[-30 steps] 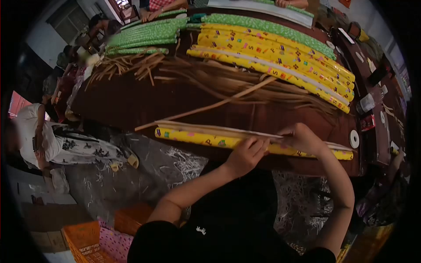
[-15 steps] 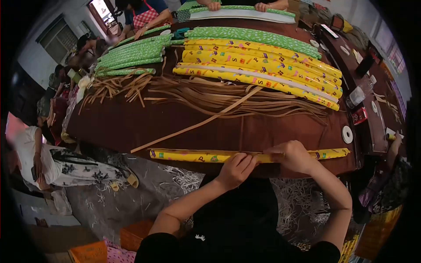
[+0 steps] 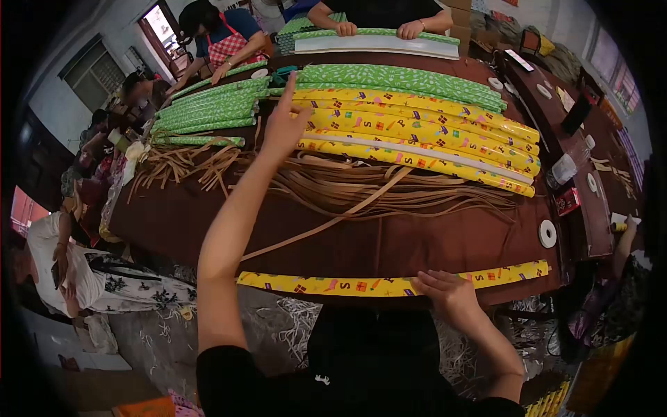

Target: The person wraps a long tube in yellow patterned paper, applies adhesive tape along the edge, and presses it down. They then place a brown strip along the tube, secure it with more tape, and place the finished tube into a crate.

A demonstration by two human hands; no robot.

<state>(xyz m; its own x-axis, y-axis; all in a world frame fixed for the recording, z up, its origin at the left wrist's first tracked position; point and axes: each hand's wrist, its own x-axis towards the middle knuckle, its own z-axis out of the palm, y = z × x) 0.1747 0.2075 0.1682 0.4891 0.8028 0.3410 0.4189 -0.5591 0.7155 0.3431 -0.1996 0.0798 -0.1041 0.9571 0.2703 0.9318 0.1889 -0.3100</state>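
Observation:
A long narrow roll of yellow patterned wrapping paper (image 3: 361,285) lies along the near edge of the table. My right hand (image 3: 448,295) rests on it right of its middle, fingers lying flat over the paper. Far forward, my left hand (image 3: 283,128) reaches over the left end of a row of yellow wrapping paper rolls (image 3: 417,128), its index finger stretched out and nothing visible in it. Just beyond that fingertip is a teal object (image 3: 281,75), too small to name. Brown flat strips (image 3: 333,191) lie in a bundle below the rolls.
Green patterned rolls (image 3: 208,108) lie at the left and behind the yellow ones. A white tape roll (image 3: 547,233) sits at the right edge, near a clear bottle (image 3: 561,170). Across the table, a person's hands (image 3: 410,29) hold a green roll; other people are at the left.
My left hand has left the near roll and reached far forward. My right hand now lies flat on the roll. The near roll has turned flatter towards me, and the view has tilted up.

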